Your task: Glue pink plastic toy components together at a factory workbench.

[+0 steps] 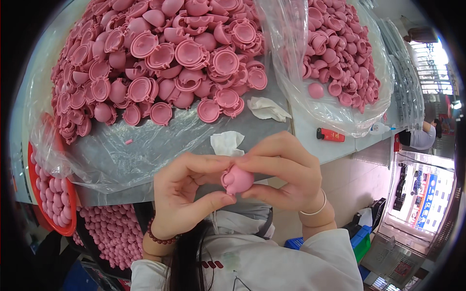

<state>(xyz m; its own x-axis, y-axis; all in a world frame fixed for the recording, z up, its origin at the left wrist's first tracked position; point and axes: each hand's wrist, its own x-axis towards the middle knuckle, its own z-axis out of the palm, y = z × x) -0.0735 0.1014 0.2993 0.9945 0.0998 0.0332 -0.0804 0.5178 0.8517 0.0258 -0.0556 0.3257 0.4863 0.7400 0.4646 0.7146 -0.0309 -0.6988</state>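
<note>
My left hand point(182, 194) and right hand point(286, 172) both pinch one pink shell point(237, 179), near two clear bags point(291, 29) of countless pink shells on the desk point(310, 138).

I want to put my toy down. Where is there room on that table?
Bare plastic sheet lies between the big pile of pink shells and the hands. More room is around the red lighter, right of the white tissues. The clear bag of shells crowds the right.

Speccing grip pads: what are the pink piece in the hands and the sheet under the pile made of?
Pink piece, pinched by left hand and right hand: likely moulded plastic, matte, uniform colour, crisp rims. Sheet: thin clear plastic film, glossy, wrinkled.
</note>
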